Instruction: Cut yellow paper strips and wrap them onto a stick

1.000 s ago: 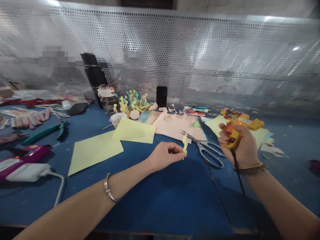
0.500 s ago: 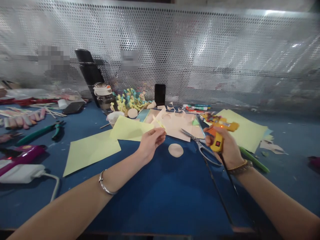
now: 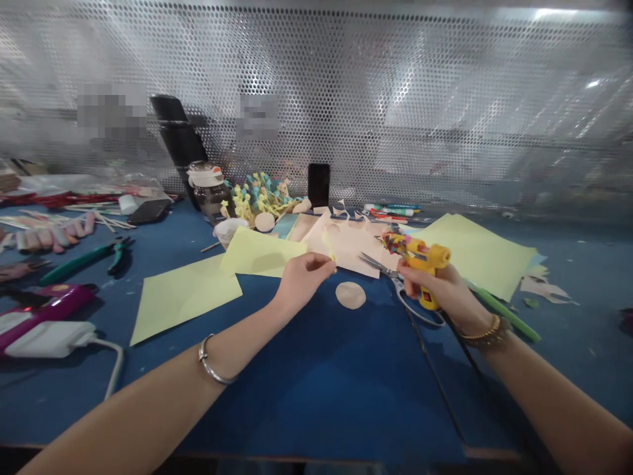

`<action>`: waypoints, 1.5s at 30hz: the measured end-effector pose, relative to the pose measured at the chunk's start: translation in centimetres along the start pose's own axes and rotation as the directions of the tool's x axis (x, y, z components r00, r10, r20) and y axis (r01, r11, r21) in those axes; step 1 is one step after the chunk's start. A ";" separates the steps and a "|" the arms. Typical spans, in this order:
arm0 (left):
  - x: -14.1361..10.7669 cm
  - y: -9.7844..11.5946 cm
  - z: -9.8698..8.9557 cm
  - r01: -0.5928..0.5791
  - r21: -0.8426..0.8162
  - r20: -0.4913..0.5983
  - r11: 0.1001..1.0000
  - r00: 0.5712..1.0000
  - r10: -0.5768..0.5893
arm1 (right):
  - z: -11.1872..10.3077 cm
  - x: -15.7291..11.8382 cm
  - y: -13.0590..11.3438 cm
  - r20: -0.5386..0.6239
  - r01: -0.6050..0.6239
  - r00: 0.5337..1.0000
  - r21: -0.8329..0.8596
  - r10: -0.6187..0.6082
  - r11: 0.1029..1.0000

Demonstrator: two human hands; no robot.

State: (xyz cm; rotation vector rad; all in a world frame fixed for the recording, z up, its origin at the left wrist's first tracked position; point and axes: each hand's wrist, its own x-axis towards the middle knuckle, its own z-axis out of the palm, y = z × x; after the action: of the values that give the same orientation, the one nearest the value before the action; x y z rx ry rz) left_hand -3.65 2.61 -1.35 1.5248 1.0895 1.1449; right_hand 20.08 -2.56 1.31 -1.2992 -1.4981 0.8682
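Note:
My left hand (image 3: 304,278) pinches a narrow pale yellow paper strip (image 3: 330,253) between thumb and fingertips, just over a peach paper sheet (image 3: 349,241). My right hand (image 3: 440,290) grips a yellow hot glue gun (image 3: 428,264), its black cord (image 3: 430,376) trailing down across the blue mat (image 3: 316,396). The gun's tip is hidden among a bunch of multicoloured paper bits (image 3: 395,243). Steel scissors (image 3: 395,290) lie partly under my right hand. A round peach paper disc (image 3: 351,295) lies on the mat between my hands.
Pale yellow paper sheets (image 3: 182,300) lie left and right on the mat. Paper flower clusters (image 3: 257,198), a jar (image 3: 208,191) and a phone (image 3: 319,185) stand by a perforated metal screen (image 3: 376,92). Pliers (image 3: 84,260) and a white power adapter (image 3: 49,340) lie left.
My left hand has risen toward the far side of the table with the yellow strip, and my right hand has moved left with the glue gun. The round disc and a right-hand yellow sheet now show.

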 end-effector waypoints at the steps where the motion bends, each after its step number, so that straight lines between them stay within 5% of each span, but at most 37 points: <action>1: 0.0 0.0 -0.1 -0.032 0.078 0.032 0.996 0.999 0.030 | -0.5 0.0 -0.2 0.000 0.014 1.000 -0.076 -0.014 0.997; 3: -0.1 0.1 -0.4 -0.095 0.223 0.093 0.970 0.993 0.076 | -2.0 -0.1 -0.4 0.000 0.082 0.996 -0.280 -0.086 0.957; 7: -0.3 0.4 -1.0 -0.164 0.419 0.092 0.893 0.986 0.138 | -6.3 -0.9 0.8 0.070 0.179 0.980 -0.708 -0.185 0.683; 11: -0.3 0.4 -1.1 -0.137 0.365 0.039 0.921 0.990 0.132 | -9.9 -2.8 2.9 0.077 0.102 0.995 -0.810 -0.067 0.577; 16: -0.4 0.6 -0.8 -0.181 0.405 0.077 0.896 0.983 0.164 | -11.6 -4.3 4.6 0.066 0.040 0.997 -0.847 0.030 0.530; 20: 0.5 2.6 -2.9 -0.218 0.672 0.070 0.707 0.970 0.233 | -13.0 -4.3 5.3 0.139 0.067 0.986 -0.831 0.089 0.552; 24: 2.9 4.4 -7.9 -0.092 0.902 -0.020 0.422 0.967 0.254 | -13.8 -3.7 3.2 0.145 0.053 0.981 -0.842 0.130 0.537; 28: 5.4 3.3 -11.4 -0.234 0.948 0.205 0.216 0.967 0.150 | -10.6 -1.9 -1.4 0.142 0.109 0.989 -0.851 0.027 0.513; 31: 6.6 2.0 -11.9 -0.266 0.958 0.262 0.110 0.964 0.048 | -5.5 -0.3 -4.4 0.268 0.272 0.960 -0.821 -0.082 0.502; 34: 7.3 2.3 -11.8 -0.271 0.958 0.271 0.097 0.962 0.015 | -0.5 0.8 -5.6 0.321 0.375 0.927 -0.778 -0.193 0.504; 39: 7.3 6.2 -12.3 -0.244 0.959 0.246 0.146 0.969 0.004 | 3.3 0.9 -3.1 0.310 0.459 0.886 -0.685 -0.344 0.565; 45: 5.2 10.3 -11.7 -0.203 0.788 0.183 0.582 0.979 0.093 | 3.2 0.9 -0.5 0.231 0.445 0.891 -0.611 -0.390 0.655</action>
State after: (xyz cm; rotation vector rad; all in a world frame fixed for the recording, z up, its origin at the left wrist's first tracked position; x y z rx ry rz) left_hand -12.90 7.43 11.38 2.3990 1.5283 0.6259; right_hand 16.83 -1.54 1.00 -1.3002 -2.1718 0.0616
